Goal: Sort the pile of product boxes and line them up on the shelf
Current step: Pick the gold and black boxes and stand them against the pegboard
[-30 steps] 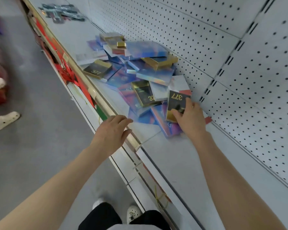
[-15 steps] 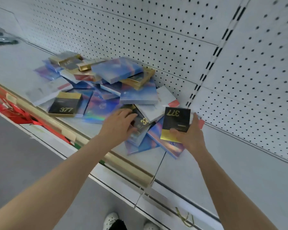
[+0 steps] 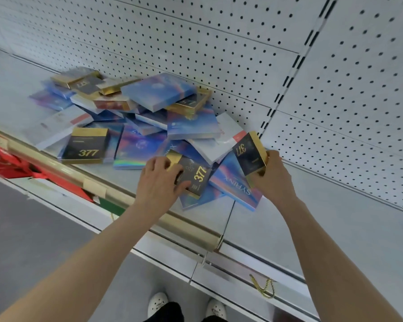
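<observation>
A loose pile of flat product boxes (image 3: pixel 149 112) lies on the grey shelf (image 3: pixel 323 219): blue iridescent ones, white ones and black-and-gold ones marked 377. My right hand (image 3: pixel 271 177) grips one black-and-gold 377 box (image 3: pixel 250 154) tilted up on its edge at the pile's right end. My left hand (image 3: pixel 158 182) closes on a second black-and-gold 377 box (image 3: pixel 196 176) lying on top of a blue box labelled SYHINX (image 3: pixel 236 189). A third 377 box (image 3: pixel 86 146) lies flat near the shelf's front, to the left.
A white pegboard back panel (image 3: pixel 242 54) rises behind the pile. A gold rail (image 3: pixel 130 198) runs along the shelf's front edge, with red tags (image 3: pixel 7 159) hanging at the left. Bare shelf surface stretches to the right of the pile. My shoes (image 3: pixel 158 303) show on the floor below.
My left hand has reached from the front rail onto the pile and closed on a 377 box. My right hand has lifted and tilted its 377 box upright, moving it right.
</observation>
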A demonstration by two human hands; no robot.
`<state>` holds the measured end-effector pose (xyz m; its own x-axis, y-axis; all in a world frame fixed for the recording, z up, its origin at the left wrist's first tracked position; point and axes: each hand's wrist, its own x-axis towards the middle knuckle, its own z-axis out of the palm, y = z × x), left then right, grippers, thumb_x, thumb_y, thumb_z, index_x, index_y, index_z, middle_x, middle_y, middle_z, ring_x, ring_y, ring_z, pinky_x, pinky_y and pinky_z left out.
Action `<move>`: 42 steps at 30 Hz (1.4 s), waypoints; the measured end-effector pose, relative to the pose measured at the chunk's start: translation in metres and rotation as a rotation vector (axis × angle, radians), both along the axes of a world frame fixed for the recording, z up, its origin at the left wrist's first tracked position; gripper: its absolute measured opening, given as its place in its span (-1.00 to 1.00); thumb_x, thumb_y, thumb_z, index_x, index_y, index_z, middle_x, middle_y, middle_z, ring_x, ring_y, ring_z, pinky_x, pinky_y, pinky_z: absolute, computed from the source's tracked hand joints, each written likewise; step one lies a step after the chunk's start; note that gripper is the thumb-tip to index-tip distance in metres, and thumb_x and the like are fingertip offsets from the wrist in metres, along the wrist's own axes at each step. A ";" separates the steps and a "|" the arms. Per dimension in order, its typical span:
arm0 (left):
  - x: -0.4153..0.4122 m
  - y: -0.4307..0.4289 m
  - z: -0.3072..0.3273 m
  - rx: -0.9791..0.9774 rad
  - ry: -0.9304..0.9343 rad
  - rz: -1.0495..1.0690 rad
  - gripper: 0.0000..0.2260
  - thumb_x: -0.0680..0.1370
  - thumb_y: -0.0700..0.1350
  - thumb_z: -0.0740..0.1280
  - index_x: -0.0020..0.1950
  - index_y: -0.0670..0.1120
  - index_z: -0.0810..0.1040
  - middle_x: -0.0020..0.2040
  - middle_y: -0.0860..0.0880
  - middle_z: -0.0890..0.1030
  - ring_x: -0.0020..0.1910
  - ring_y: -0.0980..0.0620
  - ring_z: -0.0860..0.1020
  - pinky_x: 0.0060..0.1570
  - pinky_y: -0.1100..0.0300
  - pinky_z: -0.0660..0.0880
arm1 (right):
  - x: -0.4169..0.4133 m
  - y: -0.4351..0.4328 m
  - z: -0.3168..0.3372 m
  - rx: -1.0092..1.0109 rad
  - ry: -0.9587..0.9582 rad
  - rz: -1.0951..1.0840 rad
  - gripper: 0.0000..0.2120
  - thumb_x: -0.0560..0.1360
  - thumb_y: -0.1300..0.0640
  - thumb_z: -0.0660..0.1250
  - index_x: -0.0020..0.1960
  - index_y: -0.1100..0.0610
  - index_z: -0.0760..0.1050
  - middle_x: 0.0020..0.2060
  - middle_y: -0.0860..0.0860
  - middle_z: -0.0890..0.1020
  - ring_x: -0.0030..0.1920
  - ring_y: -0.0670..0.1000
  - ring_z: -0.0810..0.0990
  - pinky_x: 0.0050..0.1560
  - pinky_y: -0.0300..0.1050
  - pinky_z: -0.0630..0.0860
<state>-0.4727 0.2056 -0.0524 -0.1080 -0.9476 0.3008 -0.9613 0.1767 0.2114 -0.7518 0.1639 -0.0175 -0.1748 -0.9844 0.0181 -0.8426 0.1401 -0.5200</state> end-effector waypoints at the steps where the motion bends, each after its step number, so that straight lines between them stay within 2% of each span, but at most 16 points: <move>1: -0.001 -0.001 0.000 0.046 0.034 0.054 -0.53 0.45 0.23 0.35 0.22 -0.03 0.45 0.17 -0.13 0.46 0.13 -0.17 0.42 0.10 -0.05 0.47 | -0.001 0.001 0.001 0.029 -0.002 0.013 -0.68 0.48 0.06 0.34 0.09 -0.01 0.22 -0.12 0.01 0.52 -0.26 0.01 0.56 -0.36 -0.15 0.47; 3: -0.003 -0.007 0.001 0.120 0.064 0.111 -0.35 0.43 0.26 0.36 0.35 -0.10 0.31 0.27 -0.15 0.43 0.16 -0.17 0.44 0.14 -0.03 0.45 | -0.003 0.005 0.004 0.038 -0.047 0.010 -0.71 0.49 0.11 0.33 0.07 0.04 0.24 -0.18 0.02 0.52 -0.27 -0.02 0.54 -0.41 -0.19 0.39; 6: -0.005 -0.017 0.004 0.226 0.027 0.110 -0.12 0.39 0.30 0.38 0.49 -0.15 0.09 0.22 -0.18 0.50 0.12 -0.18 0.47 0.15 0.00 0.37 | -0.006 0.016 0.006 -0.040 -0.144 -0.081 -0.70 0.45 0.09 0.38 0.10 0.09 0.34 -0.22 -0.01 0.55 -0.24 0.03 0.56 -0.32 -0.16 0.44; 9: -0.006 -0.022 0.012 0.359 0.050 0.134 -0.06 0.36 0.28 0.44 0.50 -0.12 0.04 0.23 -0.21 0.44 0.16 -0.19 0.42 0.18 -0.03 0.33 | -0.007 0.031 0.006 -0.133 -0.218 -0.174 -0.73 0.45 0.05 0.40 0.10 0.05 0.43 -0.19 -0.05 0.57 -0.19 0.00 0.54 -0.23 -0.18 0.43; 11: -0.006 -0.020 0.016 0.415 0.056 0.133 -0.10 0.32 0.27 0.48 0.46 -0.12 0.14 0.24 -0.22 0.39 0.18 -0.20 0.39 0.20 -0.04 0.34 | -0.007 0.039 0.004 -0.174 -0.277 -0.230 -0.78 0.46 0.02 0.40 0.05 0.05 0.46 -0.18 -0.05 0.59 -0.20 -0.04 0.54 -0.28 -0.26 0.39; 13: -0.007 -0.016 0.019 0.415 0.099 0.097 -0.20 0.32 0.21 0.50 0.39 -0.11 0.24 0.23 -0.19 0.38 0.18 -0.20 0.39 0.17 -0.03 0.35 | -0.009 0.044 0.002 -0.201 -0.352 -0.290 -0.81 0.48 0.00 0.40 0.00 0.05 0.47 -0.17 -0.02 0.60 -0.22 -0.06 0.54 -0.28 -0.23 0.41; 16: -0.011 -0.003 0.025 0.378 0.354 0.018 -0.53 0.46 0.09 0.43 0.28 -0.02 0.37 0.14 -0.07 0.45 0.07 -0.08 0.49 0.03 0.06 0.42 | -0.016 0.052 -0.002 -0.218 -0.493 -0.358 -0.78 0.49 -0.02 0.40 0.04 0.07 0.47 -0.14 0.01 0.61 -0.17 0.01 0.57 -0.15 -0.10 0.48; 18: -0.021 0.007 0.033 0.342 0.437 -0.038 -0.70 0.54 0.06 0.33 0.23 0.02 0.42 0.03 0.00 0.54 0.00 0.01 0.54 -0.01 0.09 0.50 | -0.027 0.057 -0.004 -0.214 -0.583 -0.393 -0.72 0.48 -0.02 0.41 0.08 0.10 0.48 -0.12 0.02 0.62 -0.09 0.08 0.60 -0.08 -0.04 0.53; 22: -0.054 0.015 0.049 0.339 0.604 -0.103 -0.80 0.55 0.06 0.32 0.15 0.08 0.46 -0.07 0.11 0.57 -0.12 0.18 0.54 -0.22 0.30 0.44 | -0.064 0.068 -0.001 -0.212 -0.744 -0.451 -0.72 0.46 0.02 0.41 0.11 0.09 0.50 -0.06 0.03 0.64 -0.05 0.09 0.63 0.04 0.12 0.60; 23: -0.066 0.016 0.051 0.351 0.659 -0.102 -0.80 0.55 0.06 0.34 0.14 0.09 0.47 -0.07 0.13 0.58 -0.12 0.20 0.54 -0.23 0.29 0.46 | -0.077 0.074 0.001 -0.209 -0.766 -0.457 -0.71 0.47 0.03 0.39 0.14 0.10 0.50 -0.02 0.04 0.64 -0.04 0.07 0.62 0.04 0.10 0.59; 25: -0.095 0.019 0.053 0.367 0.784 -0.089 -0.80 0.52 0.05 0.38 0.12 0.08 0.50 -0.07 0.13 0.61 -0.09 0.11 0.58 -0.14 0.14 0.55 | -0.105 0.087 0.004 -0.199 -0.797 -0.464 -0.69 0.50 0.06 0.36 0.20 0.13 0.48 0.03 0.05 0.63 -0.02 0.06 0.61 0.03 0.02 0.57; 26: -0.112 0.022 0.053 0.374 0.839 -0.080 -0.79 0.51 0.05 0.40 0.11 0.08 0.51 -0.06 0.11 0.62 -0.07 0.05 0.59 -0.07 0.08 0.56 | -0.121 0.095 0.005 -0.193 -0.797 -0.467 -0.68 0.51 0.05 0.36 0.22 0.13 0.47 0.03 0.04 0.62 -0.01 0.06 0.61 0.03 0.02 0.57; 28: -0.151 0.030 0.052 0.391 0.911 -0.094 -0.78 0.51 0.08 0.40 0.11 0.08 0.52 -0.04 0.09 0.63 -0.05 0.02 0.58 -0.08 0.10 0.53 | -0.157 0.114 0.007 -0.191 -0.772 -0.480 -0.67 0.48 0.01 0.38 0.20 0.11 0.48 0.00 0.03 0.62 -0.01 0.08 0.62 0.01 0.03 0.58; 32: -0.236 0.046 0.049 0.418 0.926 -0.175 -0.76 0.49 0.14 0.41 0.09 0.09 0.55 -0.04 0.05 0.64 -0.08 0.04 0.59 -0.05 0.12 0.51 | -0.236 0.152 0.011 -0.246 -0.653 -0.527 -0.73 0.47 -0.04 0.43 0.10 0.04 0.50 -0.11 -0.05 0.63 -0.07 0.03 0.62 -0.12 -0.07 0.56; 36: -0.312 0.053 0.042 0.458 0.981 -0.216 -0.87 0.51 -0.02 0.42 0.05 0.05 0.58 -0.14 0.04 0.63 -0.22 0.07 0.53 -0.14 0.20 0.44 | -0.307 0.187 0.017 -0.269 -0.471 -0.542 -0.70 0.49 -0.08 0.39 0.14 0.05 0.51 -0.11 -0.09 0.61 -0.11 -0.11 0.58 -0.19 -0.28 0.46; 42: -0.388 0.055 0.044 0.454 0.865 -0.278 -0.85 0.48 0.01 0.42 0.04 0.07 0.58 -0.11 0.09 0.64 -0.16 0.08 0.58 -0.15 0.25 0.47 | -0.386 0.193 0.025 -0.273 -0.287 -0.563 -0.77 0.48 -0.07 0.40 0.06 -0.02 0.48 -0.13 -0.08 0.63 -0.12 -0.02 0.59 -0.09 -0.15 0.51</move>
<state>-0.8611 0.2604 -0.0087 -0.2576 -0.9663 -0.0017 -0.3836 0.1006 0.9180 -1.1378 0.3565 0.0072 -0.6931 -0.7091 0.1295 -0.5037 0.3480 -0.7907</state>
